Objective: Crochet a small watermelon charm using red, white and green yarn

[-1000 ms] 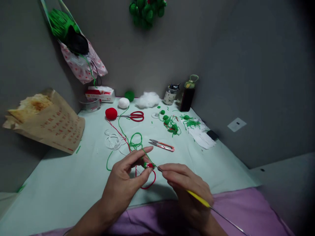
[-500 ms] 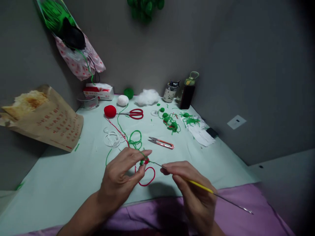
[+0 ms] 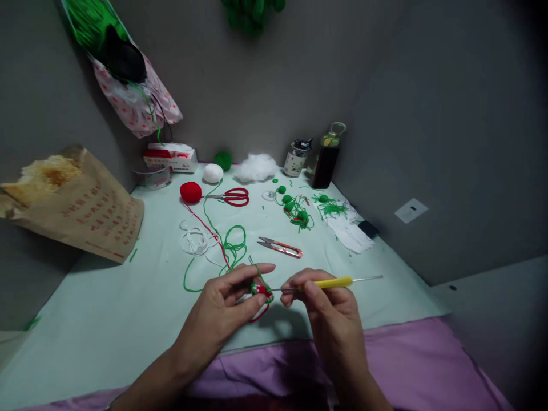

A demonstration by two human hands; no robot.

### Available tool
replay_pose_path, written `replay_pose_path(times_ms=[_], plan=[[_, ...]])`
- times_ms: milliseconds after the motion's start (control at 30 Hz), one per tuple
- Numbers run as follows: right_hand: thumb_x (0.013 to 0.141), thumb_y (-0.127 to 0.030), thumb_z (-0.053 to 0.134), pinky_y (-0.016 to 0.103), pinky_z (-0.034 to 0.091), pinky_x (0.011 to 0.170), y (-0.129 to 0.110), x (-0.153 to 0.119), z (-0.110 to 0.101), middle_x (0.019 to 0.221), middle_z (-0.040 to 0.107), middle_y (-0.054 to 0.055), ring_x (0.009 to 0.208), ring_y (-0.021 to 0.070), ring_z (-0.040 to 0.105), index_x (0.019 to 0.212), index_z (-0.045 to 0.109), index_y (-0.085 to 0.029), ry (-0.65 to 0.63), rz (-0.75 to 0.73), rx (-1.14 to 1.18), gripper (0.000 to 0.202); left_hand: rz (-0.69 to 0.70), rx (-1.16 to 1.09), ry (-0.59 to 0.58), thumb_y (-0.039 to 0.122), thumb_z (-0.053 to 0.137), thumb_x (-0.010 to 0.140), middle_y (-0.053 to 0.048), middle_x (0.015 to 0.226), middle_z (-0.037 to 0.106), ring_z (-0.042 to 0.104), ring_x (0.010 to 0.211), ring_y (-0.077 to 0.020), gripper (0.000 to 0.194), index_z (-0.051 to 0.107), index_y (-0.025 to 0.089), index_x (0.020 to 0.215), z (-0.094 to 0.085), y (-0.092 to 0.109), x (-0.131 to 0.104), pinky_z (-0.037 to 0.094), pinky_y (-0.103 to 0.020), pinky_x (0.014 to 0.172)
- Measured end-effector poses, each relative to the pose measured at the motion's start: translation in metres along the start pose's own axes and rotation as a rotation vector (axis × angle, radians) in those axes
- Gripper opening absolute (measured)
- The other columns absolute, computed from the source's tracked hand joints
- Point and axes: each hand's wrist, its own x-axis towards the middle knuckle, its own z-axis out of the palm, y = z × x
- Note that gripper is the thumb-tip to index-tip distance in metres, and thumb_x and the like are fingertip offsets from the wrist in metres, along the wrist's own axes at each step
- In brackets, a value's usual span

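Between thumb and fingers, my left hand (image 3: pixel 226 299) pinches a small crochet piece (image 3: pixel 262 291) in red, white and green; its index finger is stretched out with green yarn near it. My right hand (image 3: pixel 327 302) is closed round the yellow handle of a crochet hook (image 3: pixel 331 282). The hook's thin metal tip reaches the right edge of the crochet piece. A loop of red yarn (image 3: pixel 260 314) hangs under the piece. Coils of green yarn (image 3: pixel 234 242) lie just beyond my left hand, beside a tangle of white yarn (image 3: pixel 197 242).
Thread snips (image 3: pixel 280 247) lie ahead of my hands, with red-handled scissors (image 3: pixel 235 197) farther back. A red yarn ball (image 3: pixel 190 192), white stuffing (image 3: pixel 257 168) and green crocheted bits (image 3: pixel 295 211) are on the table. A paper bag (image 3: pixel 98 211) stands left, a bottle (image 3: pixel 327 157) back right.
The crochet hook has swung from slanting down to nearly level, and its tip has moved up to the piece. My left hand and the piece have shifted slightly right and nearer.
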Motion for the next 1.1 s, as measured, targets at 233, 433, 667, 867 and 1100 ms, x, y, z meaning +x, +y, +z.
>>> replay_pose_path(times_ms=[233, 433, 667, 867, 1100], plan=[[0.099, -0.028, 0.068, 0.033, 0.063, 0.08, 0.005, 0.001, 0.012, 0.092, 0.082, 0.006, 0.088, 0.0205, 0.076, 0.096, 0.082, -0.025, -0.011, -0.161, -0.162, 0.015, -0.021, -0.156, -0.076, 0.024, 0.087, 0.08, -0.005, 0.1, 0.082, 0.073, 0.09, -0.0193, 0.037, 0.083, 0.029, 0.116, 0.005, -0.004, -0.001, 0.056, -0.036, 0.097], [0.099, -0.026, 0.068, 0.029, 0.064, 0.082, 0.007, 0.0, 0.013, 0.095, 0.084, 0.003, 0.09, 0.0176, 0.078, 0.098, 0.082, -0.027, -0.008, -0.134, -0.126, 0.015, -0.022, -0.177, -0.035, 0.027, 0.089, 0.079, -0.003, 0.102, 0.077, 0.071, 0.101, -0.02, 0.051, 0.077, 0.035, 0.128, 0.002, -0.013, 0.0, 0.054, -0.034, 0.1], [0.1, -0.028, 0.068, 0.025, 0.064, 0.081, 0.009, -0.001, 0.016, 0.093, 0.082, 0.001, 0.09, 0.0156, 0.077, 0.098, 0.082, -0.029, -0.035, -0.162, -0.092, 0.014, 0.015, -0.194, -0.021, 0.027, 0.09, 0.077, -0.001, 0.097, 0.072, 0.069, 0.097, -0.0176, 0.067, 0.068, 0.036, 0.14, 0.002, -0.016, 0.002, 0.056, -0.028, 0.09], [0.101, -0.023, 0.065, 0.03, 0.064, 0.081, 0.013, -0.001, 0.015, 0.093, 0.081, 0.004, 0.09, 0.0185, 0.077, 0.098, 0.081, -0.026, 0.024, -0.206, -0.149, 0.017, -0.033, -0.185, -0.01, 0.025, 0.091, 0.075, 0.0, 0.087, 0.072, 0.068, 0.084, -0.0143, 0.053, 0.078, 0.029, 0.127, 0.004, -0.008, 0.0, 0.056, -0.028, 0.09], [0.1, -0.013, 0.059, 0.031, 0.065, 0.074, 0.011, -0.005, 0.012, 0.095, 0.077, 0.007, 0.088, 0.0201, 0.075, 0.11, 0.078, -0.027, -0.033, -0.447, -0.51, 0.025, -0.005, -0.27, 0.081, 0.032, 0.093, 0.075, 0.0, 0.085, 0.072, 0.064, 0.078, -0.0129, 0.048, 0.081, 0.028, 0.12, 0.015, -0.012, 0.002, 0.052, -0.022, 0.075]])
